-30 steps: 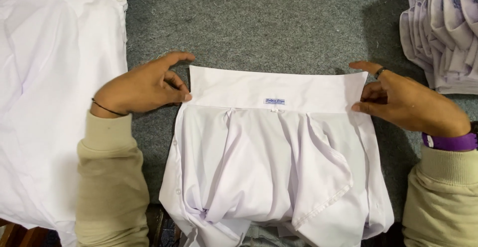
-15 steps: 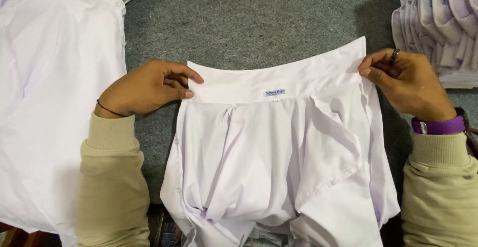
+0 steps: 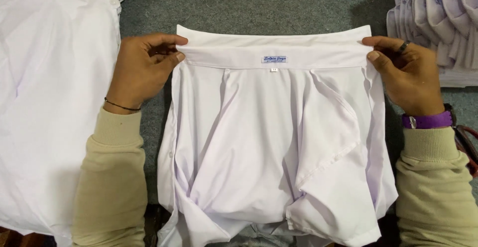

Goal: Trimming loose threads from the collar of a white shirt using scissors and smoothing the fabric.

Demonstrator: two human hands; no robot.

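1. White shirt (image 3: 269, 142) spread flat on the grey-carpeted bench (image 3: 259, 8), folded top edge with its small sewn label away from the body, loose sleeves and side panels bunched toward the near edge.
2. Left hand (image 3: 142, 70) pinching the top-left corner of the folded band, fingers (image 3: 172, 40) closed on the cloth with thumb underneath.
3. Right hand (image 3: 408, 75) pinching the top-right corner likewise, fingers (image 3: 381, 42) clamped on the fabric edge; ring and purple wristband visible.
4. Shirt stretched taut between both grips, top edge level, body of the garment hanging slack below and between the wrists.
5. Likely risk: uneven pull from one side skewing the fold line, or thin cloth slipping from a shallow pinch and letting the band unroll.
6. Further risk: the rumpled sleeve at lower right catching under the body and setting a crease.
7. Heap of white fabric (image 3: 50, 102) just beside on the left, touching the left sleeve (image 3: 112, 177).
8. Stack of folded white pieces (image 3: 438, 23) at the far right, near but apart.
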